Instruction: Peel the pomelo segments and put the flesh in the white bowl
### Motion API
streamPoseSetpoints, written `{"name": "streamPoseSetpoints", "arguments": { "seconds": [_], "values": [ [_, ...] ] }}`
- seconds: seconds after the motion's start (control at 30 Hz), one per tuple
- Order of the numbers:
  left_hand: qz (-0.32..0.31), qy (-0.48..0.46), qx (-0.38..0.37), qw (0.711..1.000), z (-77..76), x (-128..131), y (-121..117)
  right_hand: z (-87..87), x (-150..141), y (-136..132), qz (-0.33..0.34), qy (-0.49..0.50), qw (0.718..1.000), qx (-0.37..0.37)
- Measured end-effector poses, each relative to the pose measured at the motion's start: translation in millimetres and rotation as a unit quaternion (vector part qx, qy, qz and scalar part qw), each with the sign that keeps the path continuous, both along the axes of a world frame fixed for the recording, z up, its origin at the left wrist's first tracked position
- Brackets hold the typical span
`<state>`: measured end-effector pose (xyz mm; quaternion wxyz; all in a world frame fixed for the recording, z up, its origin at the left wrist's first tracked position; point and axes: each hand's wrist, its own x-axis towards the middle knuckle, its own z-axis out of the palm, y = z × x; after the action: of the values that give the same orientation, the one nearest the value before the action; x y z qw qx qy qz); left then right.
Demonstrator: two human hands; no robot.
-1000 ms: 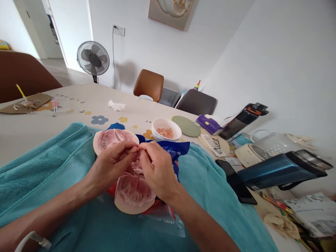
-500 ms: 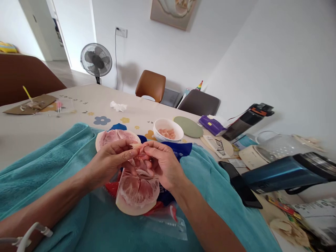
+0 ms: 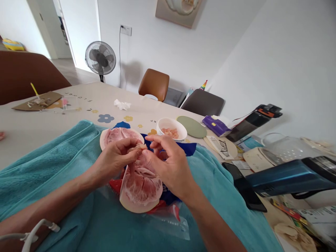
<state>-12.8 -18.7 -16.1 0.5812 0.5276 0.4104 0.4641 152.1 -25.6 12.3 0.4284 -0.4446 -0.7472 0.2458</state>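
Note:
A pink pomelo lies split in two on a plastic bag (image 3: 172, 220) over a teal towel (image 3: 47, 164): one half (image 3: 141, 187) close to me, the other (image 3: 115, 134) further away. My left hand (image 3: 115, 159) pinches a small piece of pomelo flesh (image 3: 138, 147) above the near half. My right hand (image 3: 168, 164) meets it at the fingertips, thumb and forefinger closed on the same piece, the other fingers raised. A white bowl (image 3: 172, 128) with pink pulp stands just beyond.
A green round mat (image 3: 191, 126), a purple pack (image 3: 216, 126), glasses (image 3: 223, 144), a black phone (image 3: 245, 187), a blue flask (image 3: 286, 176) and a glass jug (image 3: 291, 148) crowd the right side. Crumpled tissue (image 3: 122, 104) and cardboard (image 3: 39, 101) lie far left. Chairs and a fan (image 3: 100, 59) stand beyond.
Both hands lifted slightly off the near pomelo half. My right hand's outer fingers have spread upward. The view shifted a little to the left.

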Motion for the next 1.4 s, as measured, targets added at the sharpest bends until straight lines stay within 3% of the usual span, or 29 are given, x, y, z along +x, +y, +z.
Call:
{"name": "streamPoseSetpoints", "arguments": {
  "seconds": [0.17,0.27,0.33,0.43,0.6,0.7,0.8,0.9,0.97,1.1,1.17,1.27,1.4],
  "values": [
    [0.001,0.0,0.02,1.0,-2.5,2.8,-1.2,-0.4,-0.1,3.3,0.048,-0.008,0.998,-0.031],
    [-0.019,-0.017,-0.007,1.0,-5.4,0.8,0.1,0.2,3.4,8.0,0.046,0.044,0.993,-0.104],
    [-0.031,-0.042,-0.032,0.998,-6.2,-1.0,1.6,0.0,5.7,11.0,0.061,0.133,0.971,-0.191],
    [-0.057,-0.081,-0.061,0.993,-4.9,-2.8,4.1,-1.9,8.4,15.9,0.108,0.264,0.908,-0.308],
    [-0.127,-0.139,-0.116,0.975,0.5,-5.6,6.1,-5.0,12.7,24.1,0.167,0.333,0.834,-0.407],
    [-0.177,-0.151,-0.142,0.962,1.7,-8.9,7.4,-5.2,15.5,26.7,0.17,0.329,0.814,-0.447],
    [-0.197,-0.154,-0.143,0.958,1.9,-12.2,9.0,-4.8,17.7,27.2,0.172,0.309,0.811,-0.467],
    [-0.186,-0.147,-0.132,0.962,3.2,-13.0,9.5,-2.7,19.5,26.5,0.171,0.303,0.825,-0.446],
    [-0.183,-0.132,-0.126,0.966,4.4,-12.4,9.2,0.5,20.9,25.9,0.145,0.305,0.851,-0.402],
    [-0.167,-0.134,-0.122,0.969,4.9,-11.0,8.5,9.3,27.4,28.1,0.017,0.297,0.925,-0.238],
    [-0.164,-0.144,-0.131,0.967,4.1,-10.4,8.6,12.4,33.6,33.7,-0.058,0.282,0.946,-0.147],
    [-0.164,-0.152,-0.152,0.963,3.8,-9.7,8.0,13.0,45.8,50.8,-0.133,0.219,0.966,-0.045],
    [-0.156,-0.156,-0.157,0.963,6.2,-9.3,5.8,9.7,61.5,84.2,-0.18,0.071,0.98,0.037]
  ]
}}
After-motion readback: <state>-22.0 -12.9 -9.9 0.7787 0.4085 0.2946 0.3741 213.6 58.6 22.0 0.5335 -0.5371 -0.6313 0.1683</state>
